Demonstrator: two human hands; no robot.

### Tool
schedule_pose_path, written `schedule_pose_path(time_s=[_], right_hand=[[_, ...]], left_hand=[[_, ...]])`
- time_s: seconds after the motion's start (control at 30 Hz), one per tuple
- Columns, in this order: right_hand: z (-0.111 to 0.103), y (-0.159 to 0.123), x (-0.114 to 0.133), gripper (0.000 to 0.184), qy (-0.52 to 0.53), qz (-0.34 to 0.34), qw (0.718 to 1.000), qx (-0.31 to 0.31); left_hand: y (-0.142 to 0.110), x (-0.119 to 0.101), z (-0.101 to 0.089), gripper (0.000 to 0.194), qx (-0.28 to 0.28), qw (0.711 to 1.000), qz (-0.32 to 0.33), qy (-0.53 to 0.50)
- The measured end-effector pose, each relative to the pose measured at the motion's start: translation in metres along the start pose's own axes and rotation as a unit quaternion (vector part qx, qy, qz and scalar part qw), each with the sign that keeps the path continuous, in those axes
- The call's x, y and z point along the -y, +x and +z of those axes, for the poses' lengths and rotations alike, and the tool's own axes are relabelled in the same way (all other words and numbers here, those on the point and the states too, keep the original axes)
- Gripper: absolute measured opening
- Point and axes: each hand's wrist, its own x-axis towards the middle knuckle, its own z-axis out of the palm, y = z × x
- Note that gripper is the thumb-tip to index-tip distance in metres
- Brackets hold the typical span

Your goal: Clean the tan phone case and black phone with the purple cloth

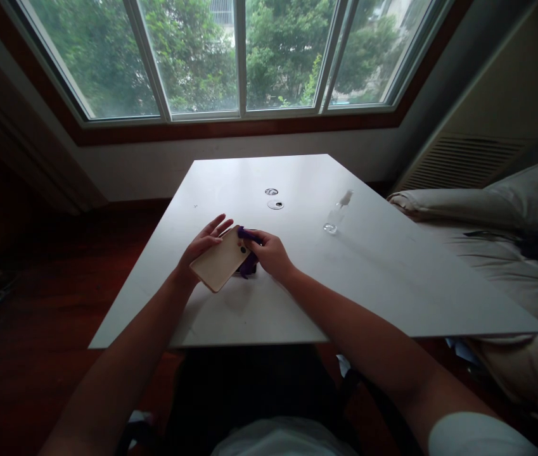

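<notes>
In the head view my left hand holds a pale gold smartphone by its side, tilted, a little above the table. Its back, with a dark round camera patch, faces up. My right hand is closed on a purple cloth, pressed to the phone's upper right end. Part of the cloth hangs below the phone. A flat dark object shows behind the cloth, mostly hidden, so its kind is unclear.
On the white table stands a clear spray bottle to the right. Two small round flat items lie farther back. A window is beyond the table, and a cushioned seat is at the right.
</notes>
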Motion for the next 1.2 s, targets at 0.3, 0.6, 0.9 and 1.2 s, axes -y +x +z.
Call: schedule_pose_path(time_s=[0.3,0.6,0.9,1.2], right_hand=[[0.003,-0.002,-0.001,0.04,0.0,0.018,0.999,0.038],[-0.001,0.0,0.004,0.035,-0.093,-0.055,0.994,-0.031],[-0.01,0.005,0.01,0.041,-0.035,-0.042,0.993,-0.108],[-0.028,0.018,0.014,0.039,-0.048,-0.047,0.977,-0.202]], left_hand=[[0.002,-0.001,0.002,0.065,-0.031,0.999,-0.013,0.022],[0.004,-0.001,-0.004,0.061,-0.064,0.997,-0.025,0.047],[0.001,-0.005,0.003,0.062,-0.059,0.994,-0.064,0.07],[-0.004,-0.007,0.008,0.06,-0.05,0.993,-0.078,0.067]])
